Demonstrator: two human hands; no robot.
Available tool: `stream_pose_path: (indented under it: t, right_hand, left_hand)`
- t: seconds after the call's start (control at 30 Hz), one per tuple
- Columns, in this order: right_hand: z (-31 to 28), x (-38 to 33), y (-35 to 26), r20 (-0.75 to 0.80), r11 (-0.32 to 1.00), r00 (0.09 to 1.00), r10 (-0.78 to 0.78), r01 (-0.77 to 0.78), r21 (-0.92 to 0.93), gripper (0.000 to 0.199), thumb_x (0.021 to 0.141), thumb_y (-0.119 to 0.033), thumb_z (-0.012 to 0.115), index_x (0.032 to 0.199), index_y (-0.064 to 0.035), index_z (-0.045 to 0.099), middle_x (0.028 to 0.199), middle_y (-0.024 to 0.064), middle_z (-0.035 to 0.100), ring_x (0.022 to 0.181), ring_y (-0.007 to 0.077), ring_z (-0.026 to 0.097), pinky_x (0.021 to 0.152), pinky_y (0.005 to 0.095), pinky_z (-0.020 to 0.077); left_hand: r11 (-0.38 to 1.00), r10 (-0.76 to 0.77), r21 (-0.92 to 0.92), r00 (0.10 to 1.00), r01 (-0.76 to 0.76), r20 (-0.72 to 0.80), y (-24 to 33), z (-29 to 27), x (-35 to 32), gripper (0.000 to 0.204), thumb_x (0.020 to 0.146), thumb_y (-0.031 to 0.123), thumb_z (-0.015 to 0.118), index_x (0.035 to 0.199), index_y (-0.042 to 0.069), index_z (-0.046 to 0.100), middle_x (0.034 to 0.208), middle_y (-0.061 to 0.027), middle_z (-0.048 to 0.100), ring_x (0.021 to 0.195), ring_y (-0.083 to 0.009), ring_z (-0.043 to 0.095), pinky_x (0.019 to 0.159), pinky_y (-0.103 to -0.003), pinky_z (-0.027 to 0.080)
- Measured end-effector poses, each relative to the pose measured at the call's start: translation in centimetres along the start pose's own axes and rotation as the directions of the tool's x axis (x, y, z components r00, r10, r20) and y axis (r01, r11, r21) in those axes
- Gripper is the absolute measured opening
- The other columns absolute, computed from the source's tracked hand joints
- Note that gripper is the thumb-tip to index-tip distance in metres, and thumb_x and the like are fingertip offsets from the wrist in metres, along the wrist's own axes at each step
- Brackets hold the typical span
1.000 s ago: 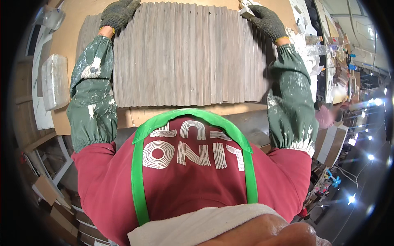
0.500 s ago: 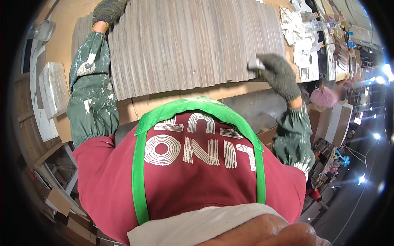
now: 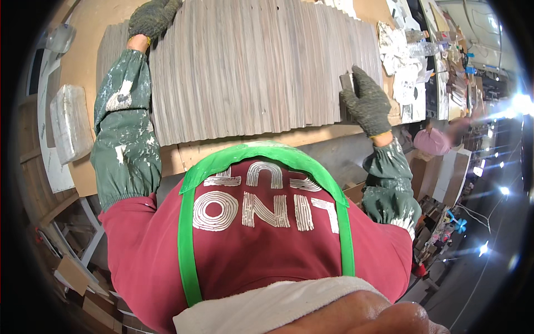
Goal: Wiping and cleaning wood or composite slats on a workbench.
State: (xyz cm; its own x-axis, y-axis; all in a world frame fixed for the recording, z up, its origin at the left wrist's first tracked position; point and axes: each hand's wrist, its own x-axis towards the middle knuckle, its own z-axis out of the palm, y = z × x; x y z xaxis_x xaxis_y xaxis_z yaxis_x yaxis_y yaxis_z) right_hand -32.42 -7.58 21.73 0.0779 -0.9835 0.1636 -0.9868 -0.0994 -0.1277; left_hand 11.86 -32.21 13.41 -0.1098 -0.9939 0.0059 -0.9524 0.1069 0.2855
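To my left, a clear-wrapped package (image 3: 71, 123) lies at the edge of the bench (image 3: 82, 64), nearer me than a transparent container (image 3: 61, 38). To my right, a transparent bottle (image 3: 424, 49) lies beside crumpled white material (image 3: 394, 51)

Tan-topped bench (image 3: 80, 61) across the upper part of the view, edges bowed by the lens. Left side: brown wooden boards (image 3: 34, 142), a pale frame (image 3: 92, 245) and cut cardboard (image 3: 72, 274) lower down. Right side: dim grey hall lit by bluish-white lamps (image 3: 523, 104) (several flare into starbursts), pale cables (image 3: 475, 216) strung nearby, distant clutter too small to identify.
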Motion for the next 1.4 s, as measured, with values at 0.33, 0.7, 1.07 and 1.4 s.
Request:
stream_pose_path:
  t: [0.33,0.7,1.07,1.4]
  right_hand:
    - [4.7,21.7,0.4,-0.016,0.986,0.997,-0.076,0.073,-0.147,0.034,0.087,-0.033,0.047,0.107,-0.0079,0.059,0.099,0.0223,0.064,0.093,0.0396,0.061,0.083,0.0471,0.0470]
    - [3.4,20.7,-2.5,0.247,0.960,0.928,-0.278,0.258,0.109,0.045,0.082,-0.042,0.067,0.116,-0.0112,0.063,0.109,0.0116,0.066,0.100,0.0264,0.063,0.089,0.0374,0.0486]
    - [5.1,22.5,-1.8,0.074,0.921,0.924,-0.376,0.365,0.135,0.048,0.084,-0.041,0.064,0.119,-0.0089,0.061,0.115,0.0118,0.063,0.105,0.0257,0.060,0.089,0.0364,0.0472]
    - [-2.5,3.3,-3.5,0.497,0.823,0.656,-0.568,0.466,0.326,0.031,0.077,-0.028,0.070,0.104,-0.0140,0.067,0.095,0.0083,0.067,0.089,0.0263,0.062,0.080,0.0382,0.0477]
  left_hand:
    - [0.999,-0.038,0.033,0.998,0.039,-0.049,-1.3,-1.1,-2.9,0.061,0.089,0.057,0.040,0.121,0.009,0.060,0.126,-0.0120,0.057,0.119,-0.0302,0.050,0.103,-0.039,0.035]
    - [0.998,-0.069,0.011,0.996,0.069,-0.062,-1.4,-2.4,-4.5,0.059,0.088,0.056,0.043,0.117,0.009,0.063,0.121,-0.0126,0.060,0.115,-0.0312,0.053,0.100,-0.040,0.037]
    - [0.995,-0.031,-0.100,0.974,0.008,-0.223,-9.9,7.9,0.0,0.060,0.088,0.056,0.043,0.118,0.009,0.062,0.122,-0.0119,0.060,0.115,-0.0313,0.053,0.100,-0.040,0.037]
    - [0.997,-0.048,0.050,0.997,0.051,-0.055,-2.2,-0.8,-2.7,0.069,0.087,0.062,0.040,0.124,0.007,0.058,0.129,-0.0145,0.055,0.122,-0.0324,0.048,0.104,-0.040,0.034]
